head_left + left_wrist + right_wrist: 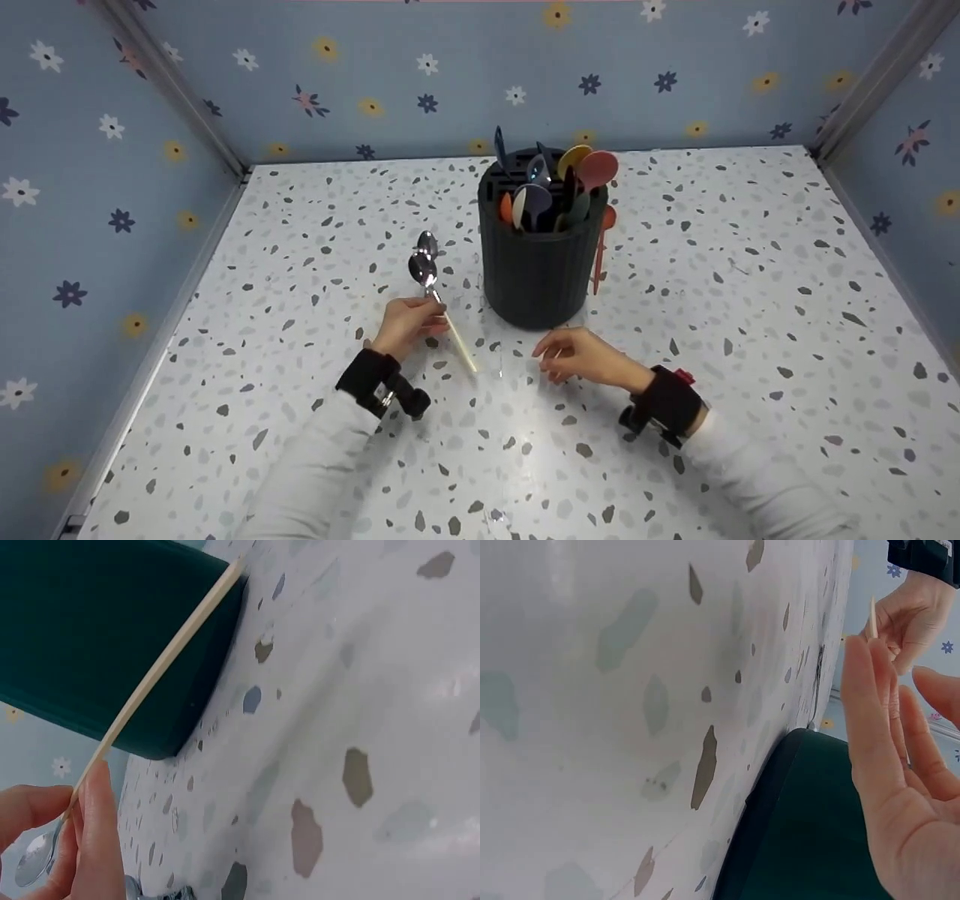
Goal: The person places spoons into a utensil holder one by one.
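Observation:
My left hand (429,319) pinches a spoon (424,271) with a metal bowl and a cream handle, bowl pointing away, just above the speckled table (750,300). In the left wrist view my fingers (96,840) hold the cream handle (165,664), which slants across the dark holder (97,637). A second metal spoon (427,242) shows just beyond the first. My right hand (547,354) hovers open, fingers relaxed, in front of the dark ribbed holder (534,262), which contains several coloured spoons. The right wrist view shows my right hand (900,757) beside the holder (810,840).
An orange-red spoon (600,255) lies or leans right behind the holder. Flowered blue walls (90,225) enclose the table on the left, back and right. Bare tabletop spreads to both sides and in front of the hands.

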A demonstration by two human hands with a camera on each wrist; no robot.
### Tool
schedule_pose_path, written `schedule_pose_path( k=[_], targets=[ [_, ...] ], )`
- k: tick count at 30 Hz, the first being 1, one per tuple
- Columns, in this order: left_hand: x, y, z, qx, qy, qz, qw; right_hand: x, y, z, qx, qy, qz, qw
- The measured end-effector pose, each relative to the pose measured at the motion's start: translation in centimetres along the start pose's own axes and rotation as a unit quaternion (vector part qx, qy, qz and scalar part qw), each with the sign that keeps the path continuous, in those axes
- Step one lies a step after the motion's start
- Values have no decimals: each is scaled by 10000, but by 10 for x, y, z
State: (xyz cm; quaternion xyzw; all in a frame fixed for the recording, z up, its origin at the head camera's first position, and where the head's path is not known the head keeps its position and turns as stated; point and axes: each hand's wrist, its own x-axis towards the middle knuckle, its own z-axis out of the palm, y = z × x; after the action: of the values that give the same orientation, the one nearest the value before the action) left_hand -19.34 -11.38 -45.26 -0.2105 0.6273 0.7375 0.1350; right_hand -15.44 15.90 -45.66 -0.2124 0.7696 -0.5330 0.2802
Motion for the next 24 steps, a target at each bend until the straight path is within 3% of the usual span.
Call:
schedule_pose_path(
  k=[11,24],
  targets=[
    [-23,-6,24,-121,-114,667,9976,6,-2,11,378,5,32,9993],
    [-41,-10,44,138,-431,963,9943,13,-3,27,1047,-55,-101,9944]
  ],
)
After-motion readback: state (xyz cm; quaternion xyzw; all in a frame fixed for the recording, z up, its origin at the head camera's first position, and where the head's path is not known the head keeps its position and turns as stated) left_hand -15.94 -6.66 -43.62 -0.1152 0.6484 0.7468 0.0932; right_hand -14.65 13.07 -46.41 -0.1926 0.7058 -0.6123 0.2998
